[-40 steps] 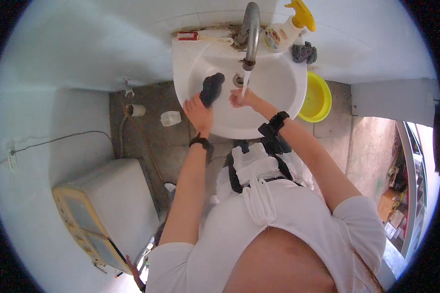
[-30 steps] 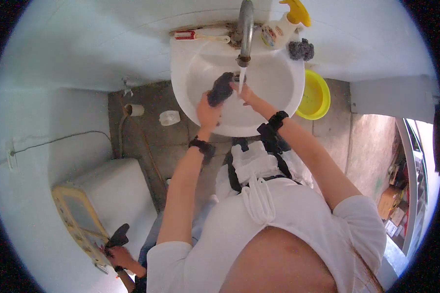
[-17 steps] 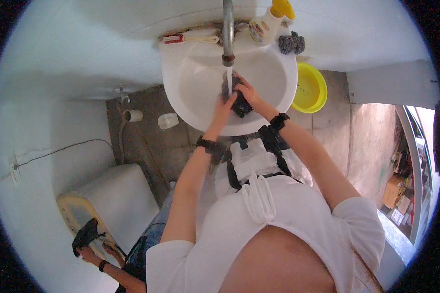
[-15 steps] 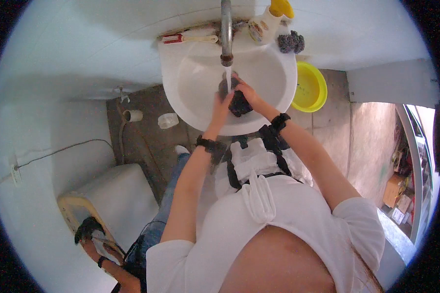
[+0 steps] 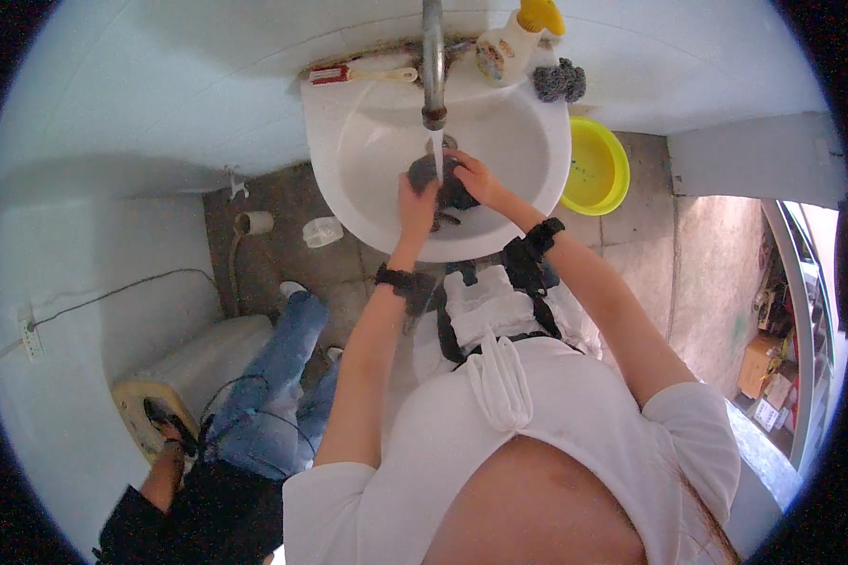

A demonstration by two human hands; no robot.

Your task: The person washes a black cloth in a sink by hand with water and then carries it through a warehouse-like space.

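Note:
My left hand (image 5: 417,198) and my right hand (image 5: 477,179) are both closed round a bunched black cloth (image 5: 457,195) inside the white sink (image 5: 358,155). The left hand grips its left side and the right hand its upper right side. Water falls from the metal faucet (image 5: 432,80) onto the cloth between my hands. A loose dark strand of it hangs low toward the basin's near side. Some of my fingertips are hidden by the cloth and the stream.
On the sink's back ledge lie a red and white brush (image 5: 363,74), a white bottle (image 5: 506,52) with a yellow top and a grey scouring pad (image 5: 560,82). A yellow basin (image 5: 597,169) stands right. At left, another person (image 5: 226,471) reaches into a white box-like container (image 5: 226,363).
The cloth is gathered more tightly, and its lower part hangs less full. My left hand has shifted slightly left. The other person has come further into view, their hand now in the container's opening.

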